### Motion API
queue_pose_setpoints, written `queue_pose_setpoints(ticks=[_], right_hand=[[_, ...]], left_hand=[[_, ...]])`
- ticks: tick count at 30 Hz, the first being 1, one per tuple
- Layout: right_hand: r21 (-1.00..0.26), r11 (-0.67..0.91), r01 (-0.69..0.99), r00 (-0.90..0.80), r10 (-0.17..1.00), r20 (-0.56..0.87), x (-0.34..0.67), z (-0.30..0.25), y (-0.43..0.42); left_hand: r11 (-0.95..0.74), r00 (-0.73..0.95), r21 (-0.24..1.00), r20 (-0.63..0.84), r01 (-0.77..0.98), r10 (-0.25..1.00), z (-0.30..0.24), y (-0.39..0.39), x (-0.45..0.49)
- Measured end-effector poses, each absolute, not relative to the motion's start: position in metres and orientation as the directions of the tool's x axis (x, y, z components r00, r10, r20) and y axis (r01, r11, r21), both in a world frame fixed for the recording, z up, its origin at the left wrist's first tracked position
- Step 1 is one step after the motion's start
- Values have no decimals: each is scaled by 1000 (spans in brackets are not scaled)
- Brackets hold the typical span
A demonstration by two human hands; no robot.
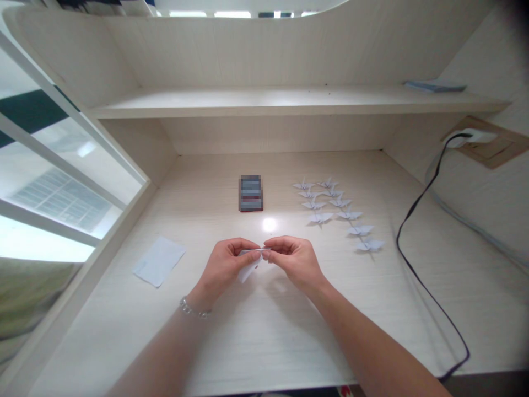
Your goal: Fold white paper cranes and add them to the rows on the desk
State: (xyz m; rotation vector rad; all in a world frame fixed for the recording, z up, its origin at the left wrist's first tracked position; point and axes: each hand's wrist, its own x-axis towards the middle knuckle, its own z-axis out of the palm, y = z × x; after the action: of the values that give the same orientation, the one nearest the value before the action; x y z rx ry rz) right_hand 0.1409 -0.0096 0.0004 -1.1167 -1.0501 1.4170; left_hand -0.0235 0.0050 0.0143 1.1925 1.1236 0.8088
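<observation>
**Step in hand (judged):** a crease is being worked into a small paper piece (249,268). It is held just above the desk (264,342), centre-front.

**To do it well:**
- Keep both pinches close to the fold line.
- Line up the edges before pressing.
- Run a thumbnail along the crease w/o tearing.
- Support the hanging flap so it doesn't twist.

**L hand (225,263):** closed to a narrow pinch, thumb and forefinger on the left end of the paper piece, other fingers curled under. Bracelet (194,310) on the wrist.

**R hand (294,259):** same narrow pinch, on the right end. Fingertips of the 2 hands are nearly touching. A corner of the paper hangs below the L hand. The fold shape can't be made out; it is small and partly hidden by fingers.

**Surroundings:**
- Approx. 10 paper cranes (339,212) in 2 rows, right-rear of the hands, well apart.
- Flat sheet (160,261) left of the L hand.
- Dark box (250,193) at rear centre.
- Black cable (417,270) along the right side.
</observation>
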Motion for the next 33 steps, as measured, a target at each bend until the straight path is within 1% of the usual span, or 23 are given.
queue_pose_setpoints(ticks=[13,20,25,30,33], right_hand=[[-979,-133,-151,-71,990,-124,142,0,-8],[-961,-180,-209,-144,978,-152,146,4,-6],[-962,-201,-184,-211,964,-161,151,3,-6],[-981,-149,-127,-182,975,-125,150,2,-7],[-977,-163,-134,-157,977,-142,148,2,-7]], left_hand=[[207,275,973,-227,99,934,17,4,-23],[211,274,973,-230,98,934,15,4,-23],[230,255,967,-250,106,934,15,5,-24],[235,275,965,-258,114,926,15,4,-23],[226,286,966,-252,122,924,14,4,-24]])
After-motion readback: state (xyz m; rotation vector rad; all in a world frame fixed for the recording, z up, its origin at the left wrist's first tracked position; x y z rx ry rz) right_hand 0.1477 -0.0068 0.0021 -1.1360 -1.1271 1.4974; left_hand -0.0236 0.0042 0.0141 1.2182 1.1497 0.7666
